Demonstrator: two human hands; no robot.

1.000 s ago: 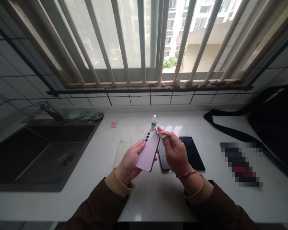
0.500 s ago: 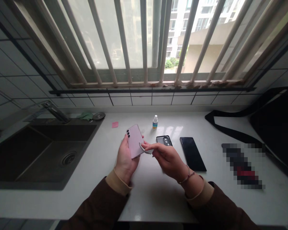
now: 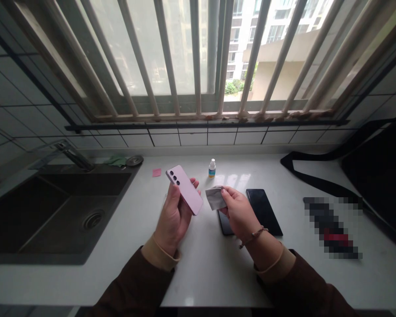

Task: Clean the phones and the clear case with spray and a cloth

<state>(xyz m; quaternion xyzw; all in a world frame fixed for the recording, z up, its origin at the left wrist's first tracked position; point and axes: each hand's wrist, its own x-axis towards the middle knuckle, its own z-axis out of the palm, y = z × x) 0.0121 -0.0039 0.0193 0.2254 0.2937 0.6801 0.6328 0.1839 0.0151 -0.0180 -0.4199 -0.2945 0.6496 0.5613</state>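
Observation:
A pink smartphone [image 3: 188, 189], its back with three camera lenses facing up, rests tilted in my left hand [image 3: 174, 215], the thumb along one edge and the fingers around the other. Just right of it, my right hand [image 3: 239, 209] pinches a small folded grey cloth [image 3: 215, 198] between thumb and fingers. The cloth is apart from the phone. Under and behind my right hand lies a black phone case [image 3: 225, 224], mostly hidden. Beside it a black smartphone [image 3: 265, 211] lies on the white counter [image 3: 198, 268].
A small white bottle [image 3: 211, 169] stands behind my hands, with a pink sticky note [image 3: 156, 172] to its left. The sink [image 3: 82, 257] and tap [image 3: 74, 156] are at the left. At the right lie a black bag strap [image 3: 317, 180] and a blurred-out dark item [image 3: 333, 229].
My right hand has drawn the cloth away from the phone to the right, and the cloth shows more of its face. My left hand has turned the phone, its camera end swinging left.

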